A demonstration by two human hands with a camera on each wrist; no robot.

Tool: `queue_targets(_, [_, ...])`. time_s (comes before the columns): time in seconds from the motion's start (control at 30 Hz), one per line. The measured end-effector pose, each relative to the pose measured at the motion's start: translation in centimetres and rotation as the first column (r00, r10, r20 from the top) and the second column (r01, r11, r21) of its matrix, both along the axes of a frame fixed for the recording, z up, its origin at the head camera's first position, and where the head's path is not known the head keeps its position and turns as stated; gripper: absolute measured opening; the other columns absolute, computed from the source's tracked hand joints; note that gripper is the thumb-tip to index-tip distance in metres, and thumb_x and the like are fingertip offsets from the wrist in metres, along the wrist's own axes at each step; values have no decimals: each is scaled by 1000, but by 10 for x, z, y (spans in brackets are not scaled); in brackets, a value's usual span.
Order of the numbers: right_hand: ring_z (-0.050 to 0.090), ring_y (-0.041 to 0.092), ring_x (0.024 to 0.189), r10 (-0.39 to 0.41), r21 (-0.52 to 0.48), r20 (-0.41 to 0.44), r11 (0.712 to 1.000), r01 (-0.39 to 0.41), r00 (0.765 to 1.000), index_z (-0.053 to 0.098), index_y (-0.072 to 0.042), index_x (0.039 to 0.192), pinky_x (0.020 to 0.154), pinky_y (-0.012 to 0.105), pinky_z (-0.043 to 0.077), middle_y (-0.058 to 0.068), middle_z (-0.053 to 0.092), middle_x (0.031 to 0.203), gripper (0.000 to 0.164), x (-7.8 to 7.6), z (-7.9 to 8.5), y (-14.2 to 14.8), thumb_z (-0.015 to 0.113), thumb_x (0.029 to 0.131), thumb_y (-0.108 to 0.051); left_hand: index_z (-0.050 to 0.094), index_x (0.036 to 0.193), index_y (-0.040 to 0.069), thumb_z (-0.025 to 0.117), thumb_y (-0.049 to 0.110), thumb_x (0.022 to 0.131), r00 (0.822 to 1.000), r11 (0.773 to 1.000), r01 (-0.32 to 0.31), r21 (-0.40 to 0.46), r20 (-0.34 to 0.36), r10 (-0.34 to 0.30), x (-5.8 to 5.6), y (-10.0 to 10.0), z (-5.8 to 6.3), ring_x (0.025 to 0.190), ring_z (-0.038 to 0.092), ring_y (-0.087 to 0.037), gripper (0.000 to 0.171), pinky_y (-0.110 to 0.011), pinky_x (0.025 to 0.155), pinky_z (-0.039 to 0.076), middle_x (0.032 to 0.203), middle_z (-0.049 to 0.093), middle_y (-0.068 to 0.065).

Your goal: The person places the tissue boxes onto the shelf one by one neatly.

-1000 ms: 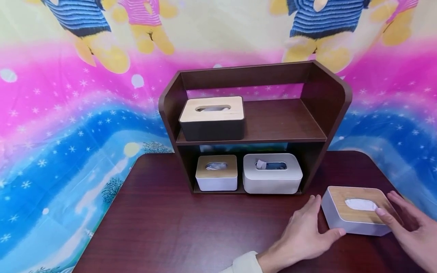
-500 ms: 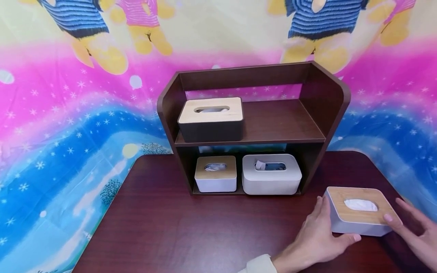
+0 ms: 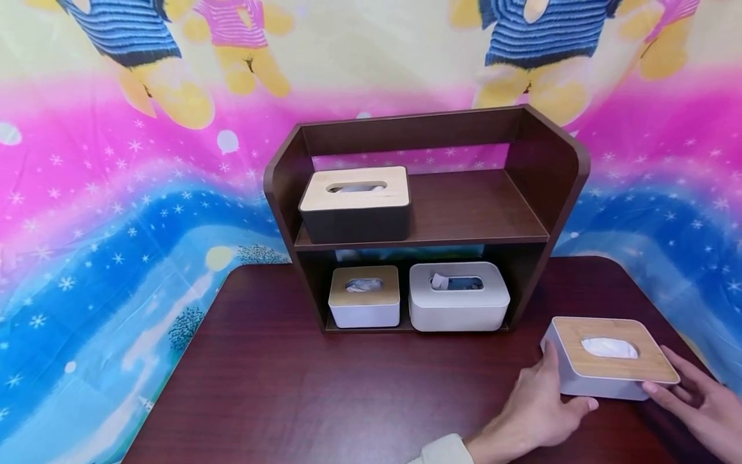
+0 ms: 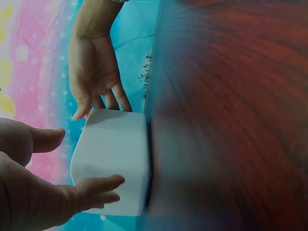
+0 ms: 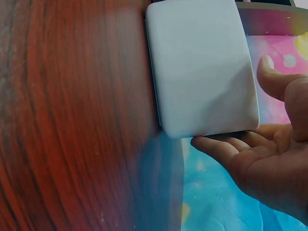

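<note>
A white tissue box (image 3: 603,388) with a bamboo-look lid sits at an angle on the dark red table, right of the shelf. White tissue shows in its oval slot. My left hand (image 3: 536,403) is at the box's left side, fingers extended along it and thumb stretched before the front face. On the opposite side, my right hand (image 3: 704,399) has its fingers at the right end, with the thumb by the front right corner. In the right wrist view, straight fingers of the right hand (image 5: 260,159) touch the end of the box (image 5: 204,72), and the thumb stands apart from it.
A dark brown two-tier shelf (image 3: 475,200) stands behind. Its upper tier bears a black tissue box (image 3: 356,222) with a pale wood lid. Below are a small wood-lidded white box (image 3: 364,314) and an off-white tissue box (image 3: 458,317). A printed cloth (image 3: 116,258) hangs behind.
My left hand has moved right, closer to the box. My right thumb has gone from the lid to the front corner, and the right fingers have come in against the end.
</note>
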State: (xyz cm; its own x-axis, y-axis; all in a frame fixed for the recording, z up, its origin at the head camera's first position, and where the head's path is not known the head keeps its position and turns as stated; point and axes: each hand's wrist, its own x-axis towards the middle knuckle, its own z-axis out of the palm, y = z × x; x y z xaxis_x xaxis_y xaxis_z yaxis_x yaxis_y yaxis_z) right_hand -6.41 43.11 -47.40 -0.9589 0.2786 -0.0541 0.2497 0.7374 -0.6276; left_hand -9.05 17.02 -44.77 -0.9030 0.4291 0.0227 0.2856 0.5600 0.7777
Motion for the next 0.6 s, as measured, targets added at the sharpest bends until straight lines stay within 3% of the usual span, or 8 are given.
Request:
queue_targets(0.17, [38, 76, 124, 13, 4, -48, 1000, -13, 999, 7, 20, 161, 55, -2, 40, 60, 26, 147, 90, 1, -4, 0, 67, 108, -21, 50, 154, 30, 84, 45, 92, 996, 998, 2, -66, -88, -8, 2, 2, -2, 116, 68, 2, 72, -10, 89, 53, 137, 70, 17])
queue_targets(0.3, [39, 73, 123, 11, 0, -60, 1000, -11, 998, 11, 21, 161, 56, 2, 47, 59, 28, 146, 88, 0, -8, 3, 68, 107, -19, 51, 154, 30, 84, 45, 92, 995, 998, 0, -65, -100, -7, 1, 2, -2, 119, 67, 2, 72, -10, 93, 53, 139, 68, 18])
queue_targets(0.4, [41, 76, 122, 14, 33, -51, 999, -12, 999, 11, 20, 162, 64, 22, 62, 58, 30, 147, 89, -2, -9, 6, 68, 107, -22, 48, 157, 29, 85, 44, 92, 994, 999, 11, -42, -104, -15, 0, 2, -2, 123, 65, 0, 76, -12, 97, 52, 145, 63, 18])
queue_targets(0.43, [42, 76, 121, 17, 44, -53, 999, -15, 998, 12, 19, 162, 63, 23, 62, 58, 32, 147, 89, -2, -9, 6, 69, 107, -22, 47, 158, 28, 84, 43, 92, 994, 999, 16, -34, -105, -20, -1, 2, -2, 125, 64, 0, 77, -13, 98, 52, 148, 61, 17])
queue_targets(0.53, [66, 65, 108, 28, 75, -75, 997, -23, 997, 16, 19, 161, 63, 22, 61, 58, 38, 142, 89, -3, -10, 6, 72, 105, -20, 42, 161, 28, 83, 42, 93, 995, 999, 38, -12, -93, -39, -1, 2, -2, 127, 64, -3, 80, -14, 100, 52, 154, 56, 17])
queue_targets(0.6, [77, 46, 89, 36, 87, -107, 996, -27, 994, 20, 20, 160, 57, 8, 53, 58, 44, 136, 86, -3, -11, 5, 73, 104, -17, 42, 162, 27, 83, 41, 94, 995, 999, 47, -17, -92, -48, -2, 3, -2, 126, 64, -2, 81, -13, 99, 52, 155, 55, 17])
